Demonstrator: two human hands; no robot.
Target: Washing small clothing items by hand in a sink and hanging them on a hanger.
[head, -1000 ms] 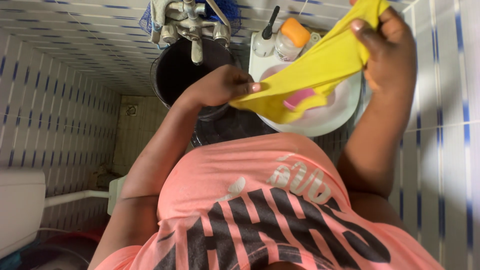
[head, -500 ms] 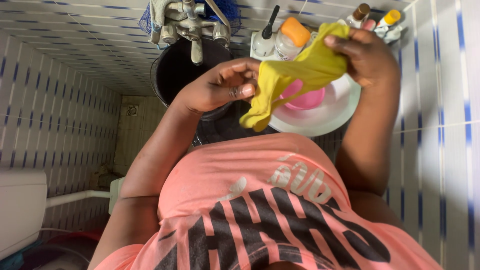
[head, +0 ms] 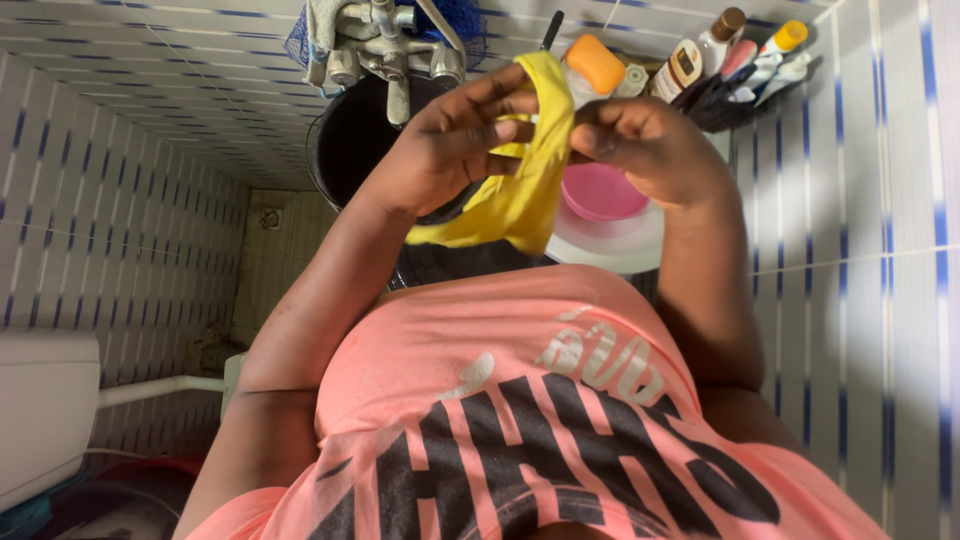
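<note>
A: Fingers [head: 500, 128] of the left hand [head: 450, 150], item one: pinched shut on the yellow cloth [head: 520, 190]. Right hand [head: 645, 145]: curled and clamped on the same cloth at its upper fold.

B: Position of the cloth?

A: Held up between both hands, bunched, above the white basin [head: 610, 240] with the pink dish [head: 603, 190] in it; one tail hangs below the left hand.

B: Change since a second ago?

A: Then: stretched wide, hands well apart. Now: hands nearly touching, cloth gathered into a narrow fold. I judge it is being folded or wrung, not spread.

B: Surroundings?

A: Dark bucket [head: 350, 140] under the metal tap [head: 385, 50]; bottles [head: 700, 60] on the tiled wall's shelf.
</note>
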